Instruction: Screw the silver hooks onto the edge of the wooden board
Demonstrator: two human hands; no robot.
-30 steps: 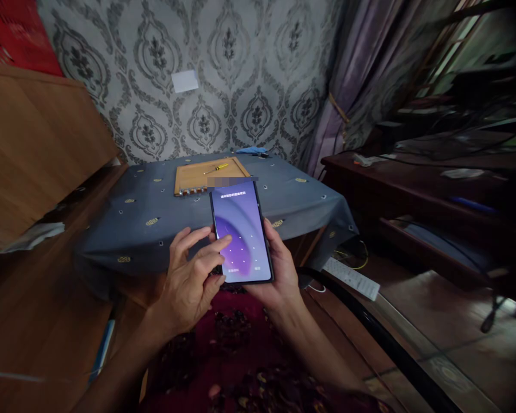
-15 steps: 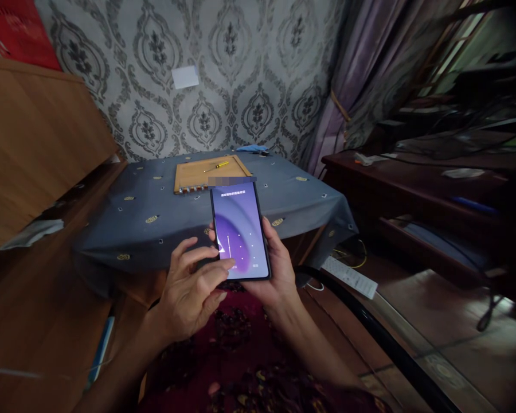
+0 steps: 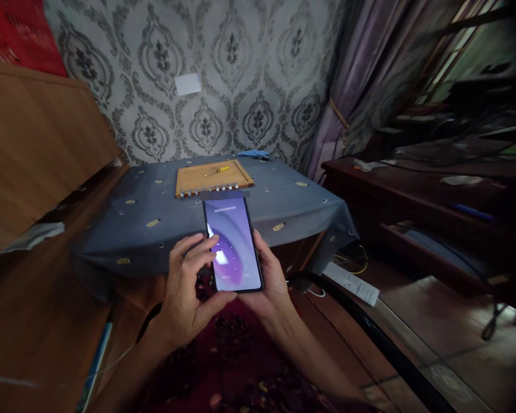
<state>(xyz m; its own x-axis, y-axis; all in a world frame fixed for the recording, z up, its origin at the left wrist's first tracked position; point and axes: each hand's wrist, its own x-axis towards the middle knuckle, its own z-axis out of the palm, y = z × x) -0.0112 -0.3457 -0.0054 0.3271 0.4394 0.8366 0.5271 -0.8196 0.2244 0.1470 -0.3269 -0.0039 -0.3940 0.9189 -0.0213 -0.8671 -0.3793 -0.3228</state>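
Observation:
A smartphone point(image 3: 234, 244) with a lit purple screen leans back in front of me, showing faint dots in its lower half and a bright reflection at the left. My right hand point(image 3: 272, 275) grips it from the right and below, the thumb along the right edge and the other fingers mostly hidden behind it. My left hand point(image 3: 189, 287) is at the phone's left side with its fingers apart. Its fingertips lie over the left part of the screen, and its thumb reaches the bottom edge; whether they touch the glass I cannot tell.
Beyond the phone, a table with a grey-blue cloth point(image 3: 155, 246) bears a wooden board point(image 3: 193, 178) edged with metal pieces, and a yellow-handled screwdriver point(image 3: 218, 171). Wooden furniture point(image 3: 38, 143) stands left. At right are a dark desk point(image 3: 370, 183) and a black chair arm point(image 3: 370, 327).
The phone sits slightly lower and further left in view. My left index finger has moved up from the lower screen, and the drawn line between the dots has gone.

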